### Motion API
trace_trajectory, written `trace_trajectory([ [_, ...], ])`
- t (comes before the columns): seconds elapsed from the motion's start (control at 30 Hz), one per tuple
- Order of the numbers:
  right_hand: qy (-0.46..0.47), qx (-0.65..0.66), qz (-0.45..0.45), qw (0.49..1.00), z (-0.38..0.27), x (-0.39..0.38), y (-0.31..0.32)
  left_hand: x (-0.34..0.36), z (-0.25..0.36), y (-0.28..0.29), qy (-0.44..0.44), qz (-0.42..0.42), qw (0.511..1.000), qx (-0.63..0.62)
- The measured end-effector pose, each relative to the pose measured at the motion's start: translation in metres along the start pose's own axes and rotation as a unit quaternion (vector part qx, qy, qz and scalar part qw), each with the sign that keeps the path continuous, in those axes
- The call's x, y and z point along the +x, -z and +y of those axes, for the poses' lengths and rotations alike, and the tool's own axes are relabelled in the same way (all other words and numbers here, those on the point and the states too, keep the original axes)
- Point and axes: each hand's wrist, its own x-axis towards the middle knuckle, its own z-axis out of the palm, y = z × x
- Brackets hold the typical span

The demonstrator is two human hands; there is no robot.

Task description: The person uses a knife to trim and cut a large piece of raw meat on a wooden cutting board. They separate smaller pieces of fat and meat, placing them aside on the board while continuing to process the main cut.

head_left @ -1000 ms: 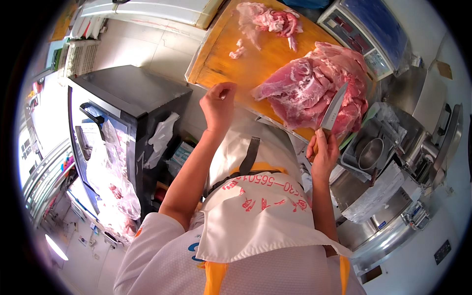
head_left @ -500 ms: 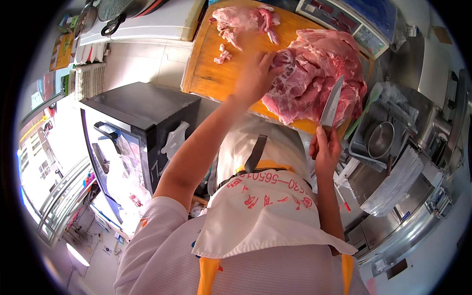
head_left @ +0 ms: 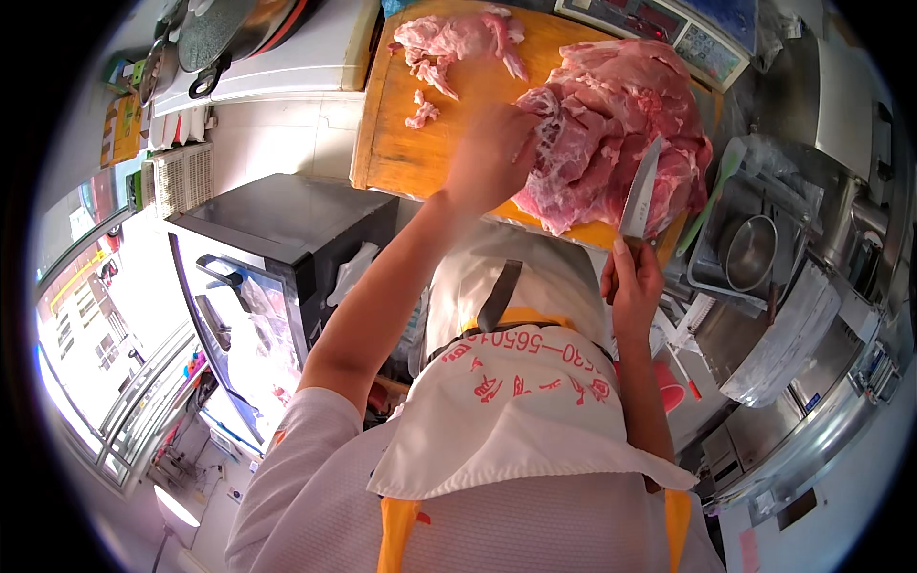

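Observation:
A large slab of raw meat (head_left: 611, 134), pink with white membrane and fat, lies on the right part of a wooden cutting board (head_left: 406, 158). At its left edge is my left hand (head_left: 492, 158), slightly blurred, with curled fingers closed on the meat's margin. My right hand (head_left: 632, 277) grips a knife (head_left: 641, 199) by its handle at the board's near edge. The blade points away from me, over the right part of the slab. Smaller meat trimmings (head_left: 454, 43) lie at the board's far left, with a little scrap (head_left: 421, 111) nearer to me.
A scale (head_left: 659, 24) stands behind the board. To the right are a metal tray with a steel ladle (head_left: 751, 252) and a green-handled tool (head_left: 728, 162). A dark cabinet (head_left: 287, 215) stands at left, with a pan (head_left: 218, 38) on a white surface farther off.
My left hand's fingers have drawn in at the meat's left edge. The knife has stayed over the slab's right part. The whole view has shifted slightly.

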Motion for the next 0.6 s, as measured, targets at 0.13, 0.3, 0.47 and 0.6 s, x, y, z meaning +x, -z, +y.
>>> trace_trajectory([
  [0.13, 0.002, -0.002, -0.007, 1.0, 0.001, 0.001, -0.002, 0.001, 0.004, -0.012, -0.013, -0.033, 0.996, 0.079],
  [0.3, -0.001, -0.002, -0.006, 1.0, -0.001, 0.002, -0.008, -0.005, 0.006, -0.022, -0.028, -0.07, 0.984, 0.162],
  [0.47, 0.003, 0.0, -0.016, 1.0, 0.003, 0.006, -0.013, -0.007, 0.005, -0.018, -0.056, -0.033, 0.988, 0.14],
  [0.6, -0.012, 0.032, -0.021, 0.999, 0.007, 0.007, -0.024, 0.0, 0.001, -0.019, -0.066, -0.048, 0.988, 0.133],
])
